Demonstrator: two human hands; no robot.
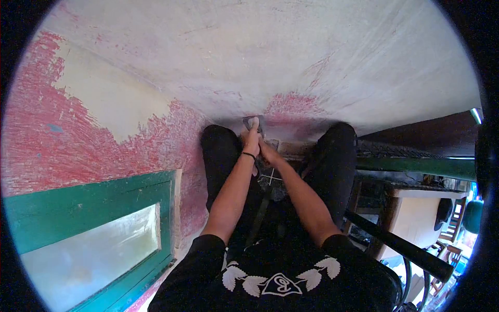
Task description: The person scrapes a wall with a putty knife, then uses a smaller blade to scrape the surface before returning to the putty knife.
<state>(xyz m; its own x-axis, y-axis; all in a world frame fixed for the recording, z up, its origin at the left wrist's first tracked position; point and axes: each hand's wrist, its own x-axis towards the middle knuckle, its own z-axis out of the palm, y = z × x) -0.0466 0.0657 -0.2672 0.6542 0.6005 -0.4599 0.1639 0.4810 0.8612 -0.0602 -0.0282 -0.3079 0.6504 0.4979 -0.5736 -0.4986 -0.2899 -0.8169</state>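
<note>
A flat grey scraper-like tool point(261, 122) rests against the lower part of the pale wall point(249, 62), between my knees. My left hand point(251, 138), with a dark band at the wrist, is closed on it, and the thumb lies stretched along its face. Just to the right and slightly lower, my right hand point(266, 151) is closed against my left hand; what its fingers grip is hidden. Right of the tool, a patch of red paint point(293, 105) marks the wall.
Scratched red paint point(41, 125) covers the left wall above a green-framed window point(93, 198). My bent knees flank my hands. On the right are a green pipe point(416, 166), a thick black bar point(403, 247) and a pale-topped piece of furniture point(413, 221).
</note>
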